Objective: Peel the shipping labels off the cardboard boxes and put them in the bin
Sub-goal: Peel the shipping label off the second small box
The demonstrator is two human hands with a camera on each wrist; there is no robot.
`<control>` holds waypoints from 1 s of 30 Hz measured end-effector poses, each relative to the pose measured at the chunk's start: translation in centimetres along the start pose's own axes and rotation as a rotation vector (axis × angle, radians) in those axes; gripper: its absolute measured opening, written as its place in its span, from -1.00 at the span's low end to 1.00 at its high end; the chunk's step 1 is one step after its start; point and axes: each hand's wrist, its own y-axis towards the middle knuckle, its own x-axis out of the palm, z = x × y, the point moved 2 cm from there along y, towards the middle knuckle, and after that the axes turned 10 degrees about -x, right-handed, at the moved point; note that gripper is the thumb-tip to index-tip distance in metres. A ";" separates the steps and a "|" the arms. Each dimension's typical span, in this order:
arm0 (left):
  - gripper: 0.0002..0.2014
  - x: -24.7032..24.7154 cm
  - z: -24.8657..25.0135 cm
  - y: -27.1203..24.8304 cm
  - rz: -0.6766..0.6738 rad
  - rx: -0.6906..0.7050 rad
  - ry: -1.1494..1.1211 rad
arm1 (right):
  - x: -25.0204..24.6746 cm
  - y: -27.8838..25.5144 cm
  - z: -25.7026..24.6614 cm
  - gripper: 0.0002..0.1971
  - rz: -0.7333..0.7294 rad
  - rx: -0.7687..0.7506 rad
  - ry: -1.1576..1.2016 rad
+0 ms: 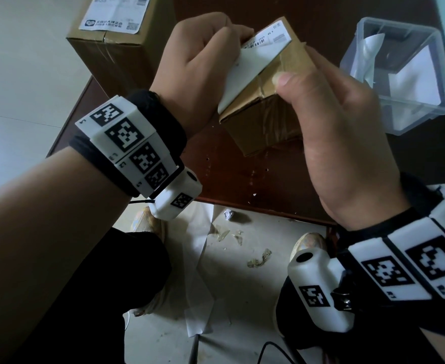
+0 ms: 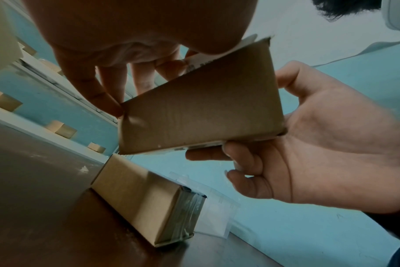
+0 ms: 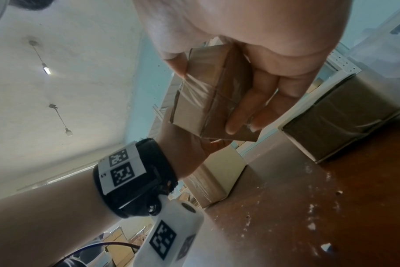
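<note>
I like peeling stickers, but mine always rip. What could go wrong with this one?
The label is only partly lifted, so a hard pull by the left hand might tear it and leave scraps stuck on. The right hand holds the small box up off the table, so it could slip. The bin sits off to the side, so a sticky label may cling to fingers.
</note>
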 end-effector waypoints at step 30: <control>-0.59 -0.2 0.6 -0.3 0.004 -0.035 0.060 | 0.0 -0.3 -0.4 -0.68 -0.039 0.077 0.025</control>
